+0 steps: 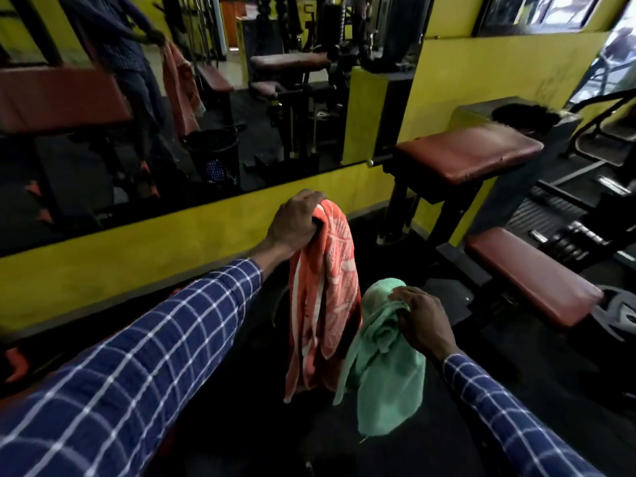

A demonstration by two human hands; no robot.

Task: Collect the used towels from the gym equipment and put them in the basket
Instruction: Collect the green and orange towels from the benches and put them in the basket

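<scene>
— Where does the camera sit?
— On the person's head, looking forward and down, close over both outstretched arms.
— Facing what?
— The yellow wall (144, 270) and its mirror (172, 108), with the padded bench (464, 154) toward the right edge.

Straight ahead and below the two hands, the dark rubber floor (395, 235) lies open up to the yellow wall base (155, 249), leaving room to pass forward and down. The long orange patterned towel (327, 297) and the crumpled mint-green towel (385, 366) hang side by side, filling the middle. On the right, two red-brown padded benches on black frames, one higher (464, 156) and one lower (530, 273), block that side, with a grey weight plate (619, 315) just beyond the lower one.
</scene>
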